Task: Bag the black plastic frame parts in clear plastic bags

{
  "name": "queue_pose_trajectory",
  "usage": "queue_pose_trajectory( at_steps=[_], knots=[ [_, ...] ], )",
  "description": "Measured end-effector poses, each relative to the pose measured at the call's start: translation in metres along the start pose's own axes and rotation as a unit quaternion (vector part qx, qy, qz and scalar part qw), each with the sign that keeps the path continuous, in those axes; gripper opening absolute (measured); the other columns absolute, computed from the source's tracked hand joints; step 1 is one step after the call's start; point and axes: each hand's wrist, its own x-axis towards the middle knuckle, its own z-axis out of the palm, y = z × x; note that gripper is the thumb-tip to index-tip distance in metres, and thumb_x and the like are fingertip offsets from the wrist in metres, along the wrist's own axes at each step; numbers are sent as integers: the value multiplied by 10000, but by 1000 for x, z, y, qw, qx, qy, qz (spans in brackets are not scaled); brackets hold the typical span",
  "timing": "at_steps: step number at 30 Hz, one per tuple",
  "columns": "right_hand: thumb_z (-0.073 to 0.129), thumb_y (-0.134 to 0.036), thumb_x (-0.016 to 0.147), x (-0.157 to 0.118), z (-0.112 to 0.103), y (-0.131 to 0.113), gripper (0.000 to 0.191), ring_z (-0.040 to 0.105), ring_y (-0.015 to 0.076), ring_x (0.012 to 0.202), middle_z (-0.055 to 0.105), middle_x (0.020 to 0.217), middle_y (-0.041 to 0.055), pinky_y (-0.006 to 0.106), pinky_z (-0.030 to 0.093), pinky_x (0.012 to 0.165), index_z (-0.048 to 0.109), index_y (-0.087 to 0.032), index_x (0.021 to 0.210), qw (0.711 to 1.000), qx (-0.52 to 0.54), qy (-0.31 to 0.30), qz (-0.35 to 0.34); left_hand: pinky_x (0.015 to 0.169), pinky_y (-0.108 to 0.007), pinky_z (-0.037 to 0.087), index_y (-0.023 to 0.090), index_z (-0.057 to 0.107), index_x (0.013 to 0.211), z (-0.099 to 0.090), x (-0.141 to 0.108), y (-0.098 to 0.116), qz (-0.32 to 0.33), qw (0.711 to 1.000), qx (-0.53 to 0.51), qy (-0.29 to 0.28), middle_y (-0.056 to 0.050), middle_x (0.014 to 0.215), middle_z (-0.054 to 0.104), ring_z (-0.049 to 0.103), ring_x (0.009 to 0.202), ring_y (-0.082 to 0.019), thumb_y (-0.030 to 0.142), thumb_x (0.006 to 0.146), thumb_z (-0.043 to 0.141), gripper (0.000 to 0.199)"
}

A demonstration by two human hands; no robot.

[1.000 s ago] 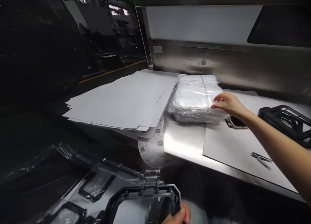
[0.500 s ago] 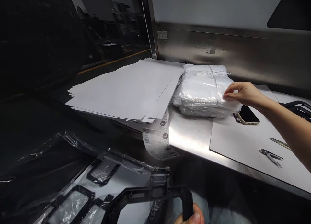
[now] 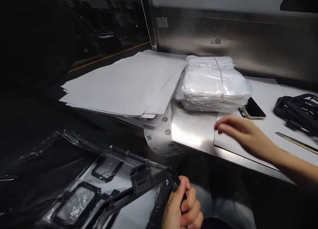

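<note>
Right hand (image 3: pixel 242 134) has slid off the film-wrapped bundle (image 3: pixel 213 85), still tied at one o'clock, and I see it half-curled, holding nothing, over the near edge of the white board (image 3: pixel 265 93) at four. Left hand (image 3: pixel 181 206) grips the black plastic frame (image 3: pixel 141 179) at six; nothing shows the bundle opened yet.

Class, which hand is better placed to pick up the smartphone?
Right: the right hand is empty and nearer the smartphone, while the left hand grips a black plastic frame.

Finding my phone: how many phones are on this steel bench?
1: a smartphone lying on the white board, beside the plastic-wrapped bundle; others could hide under the paper.
</note>
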Motion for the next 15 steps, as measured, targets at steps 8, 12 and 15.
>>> queue_pose_trajectory(
  at_steps=[8,12,15],
  knots=[
    [411,-697,678,-111,91,-8,592,461,80,539,496,615,0,208,364,522,505,-130,821,739,513,-330,284,449,-195,396,236,480,653,22,13,-1,437,888,93,110,80,454,302,286,410,-83,401,697,603,211],
    [494,-602,697,-109,82,-5,486,410,58,412,499,541,-23,198,333,452,462,-143,853,736,579,-237,259,717,-258,503,267,567,761,15,10,-9,529,813,232,68,56,668,559,512,679,-118,332,719,606,87],
    [409,-525,805,-105,57,-1,401,372,54,424,447,528,-44,195,323,450,480,-133,856,821,497,-188,208,754,-246,505,269,587,935,-3,4,-13,392,853,323,118,18,951,637,571,916,-176,223,630,702,329]
  ],
)
